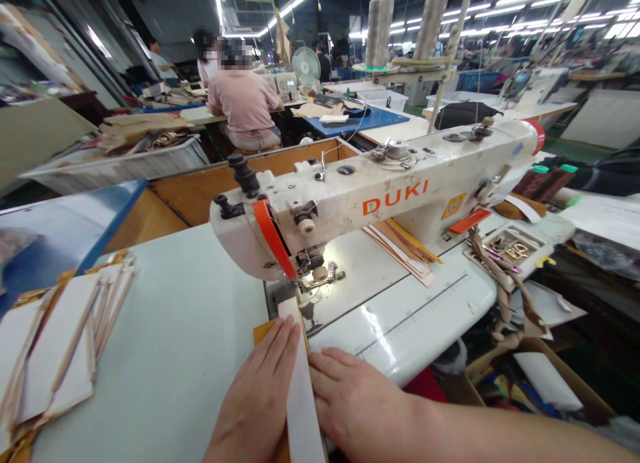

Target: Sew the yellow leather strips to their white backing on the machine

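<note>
Ahead of the left hand and right hand, a white DUKI sewing machine stands on the pale surface. Left of the hands lies a stack of white-and-tan strips; well right, a tray of metal buckles. Both hands lie flat and apart, unclamped, pressing either side of a long white strip over an orange backing piece. The strip runs forward toward the presser foot.
</note>
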`<state>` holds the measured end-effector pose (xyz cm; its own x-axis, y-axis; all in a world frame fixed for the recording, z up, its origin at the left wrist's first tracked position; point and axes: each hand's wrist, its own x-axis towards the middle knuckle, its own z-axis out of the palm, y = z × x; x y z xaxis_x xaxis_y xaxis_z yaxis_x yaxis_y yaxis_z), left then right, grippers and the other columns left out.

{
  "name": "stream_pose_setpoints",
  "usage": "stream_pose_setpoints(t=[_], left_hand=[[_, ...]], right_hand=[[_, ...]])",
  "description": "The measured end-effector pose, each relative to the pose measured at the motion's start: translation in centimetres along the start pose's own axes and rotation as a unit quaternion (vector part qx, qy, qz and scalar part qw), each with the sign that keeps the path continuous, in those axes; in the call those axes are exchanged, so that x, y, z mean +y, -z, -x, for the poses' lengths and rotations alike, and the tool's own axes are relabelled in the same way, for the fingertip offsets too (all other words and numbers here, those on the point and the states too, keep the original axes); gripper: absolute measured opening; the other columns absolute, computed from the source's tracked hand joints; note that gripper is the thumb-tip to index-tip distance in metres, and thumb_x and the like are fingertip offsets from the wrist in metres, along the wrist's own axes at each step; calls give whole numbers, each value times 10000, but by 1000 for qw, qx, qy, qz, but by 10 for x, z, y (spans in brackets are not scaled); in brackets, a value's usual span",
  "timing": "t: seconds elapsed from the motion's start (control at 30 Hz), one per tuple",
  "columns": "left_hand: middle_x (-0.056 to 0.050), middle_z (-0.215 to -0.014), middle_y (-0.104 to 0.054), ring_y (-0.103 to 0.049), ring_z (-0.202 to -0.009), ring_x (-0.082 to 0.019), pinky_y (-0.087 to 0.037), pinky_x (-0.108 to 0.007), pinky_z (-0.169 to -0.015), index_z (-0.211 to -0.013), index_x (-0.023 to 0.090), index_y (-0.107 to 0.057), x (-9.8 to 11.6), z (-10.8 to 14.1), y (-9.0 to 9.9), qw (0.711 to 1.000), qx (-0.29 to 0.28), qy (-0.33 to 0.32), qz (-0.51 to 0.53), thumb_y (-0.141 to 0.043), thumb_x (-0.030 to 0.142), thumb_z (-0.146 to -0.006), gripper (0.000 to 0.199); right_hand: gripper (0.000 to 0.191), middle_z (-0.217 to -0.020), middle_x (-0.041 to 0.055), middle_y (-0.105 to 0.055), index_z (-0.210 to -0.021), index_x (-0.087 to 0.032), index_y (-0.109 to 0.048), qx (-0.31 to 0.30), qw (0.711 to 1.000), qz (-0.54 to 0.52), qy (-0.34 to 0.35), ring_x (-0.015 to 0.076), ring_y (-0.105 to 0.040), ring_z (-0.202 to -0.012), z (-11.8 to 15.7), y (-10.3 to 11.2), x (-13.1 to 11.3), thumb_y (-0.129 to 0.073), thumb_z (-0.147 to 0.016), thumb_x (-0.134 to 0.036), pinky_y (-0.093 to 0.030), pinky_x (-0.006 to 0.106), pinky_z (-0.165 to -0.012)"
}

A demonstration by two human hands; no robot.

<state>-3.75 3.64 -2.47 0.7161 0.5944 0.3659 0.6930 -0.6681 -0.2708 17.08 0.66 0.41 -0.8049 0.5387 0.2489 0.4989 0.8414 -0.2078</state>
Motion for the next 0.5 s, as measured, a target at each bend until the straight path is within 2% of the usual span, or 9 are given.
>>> stream_pose_setpoints(t=[0.2, 0.37, 0.5], left_hand=[[-208, -1344, -555, -540, -1226, -281, -513, -392, -930, -1400, 37, -378, -1, 0, 1, 1000, -16, 6, 18, -291, 164, -900, 523], [-210, -1287, -595, -568, -1190, -270, -526, -367, -900, -1361, 26, -418, -1, -1, -1, 1000, 14, -5, -8, -284, 144, -906, 489], [-199, -1298, -591, -567, -1194, -260, -522, -363, -916, -1368, 36, -413, -1, -1, -2, 1000, 10, 0, -13, -292, 138, -902, 492]], right_hand=[[269, -1200, 134, -609, -1065, -90, -635, 4, 1000, 0, -2, 283, -484, -1170, 0, -1, 0, -487, -932, -270, -361, 405, -1047], [261, -1200, 133, -609, -1074, -93, -625, 7, 1000, 2, 0, 270, -482, -1161, 0, 1, 0, -490, -933, -265, -361, 395, -1031], [261, -1171, 131, -614, -1064, -88, -623, 6, 1000, 2, 4, 282, -483, -1152, -1, 0, 0, -486, -931, -267, -361, 398, -1027]])
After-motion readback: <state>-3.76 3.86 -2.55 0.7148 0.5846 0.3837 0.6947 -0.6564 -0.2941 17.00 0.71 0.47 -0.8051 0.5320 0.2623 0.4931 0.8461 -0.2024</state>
